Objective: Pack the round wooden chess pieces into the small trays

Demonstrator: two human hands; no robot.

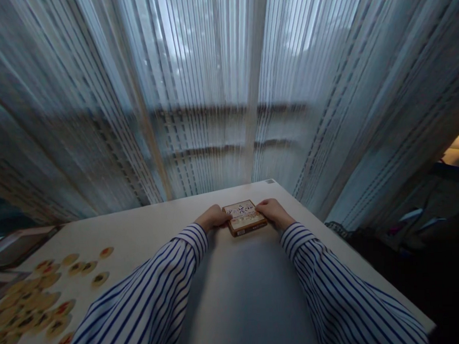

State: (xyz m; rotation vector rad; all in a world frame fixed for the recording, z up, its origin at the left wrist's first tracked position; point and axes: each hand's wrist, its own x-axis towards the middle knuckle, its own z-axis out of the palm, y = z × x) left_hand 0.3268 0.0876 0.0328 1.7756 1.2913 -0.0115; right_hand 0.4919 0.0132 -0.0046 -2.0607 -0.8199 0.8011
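A small flat cardboard box (245,218) with a pale printed top, dark blue lettering and brown sides is held between my two hands over the far part of the white table. My left hand (213,218) is closed on its left edge, the thumb lying on the top. On the opposite side, my right hand (276,213) pinches the right edge near the upper corner. A barcode shows on the side facing me. The fingers beneath the box are hidden. Whether it touches the table, I cannot tell.
Several round xiangqi pieces (30,307) with red or dark markings lie scattered at the left of the white table (242,293). Behind them stands an open wooden box (22,246). A sheer striped curtain (211,91) hangs along the table's far edge. The table's right edge drops to a dark floor.
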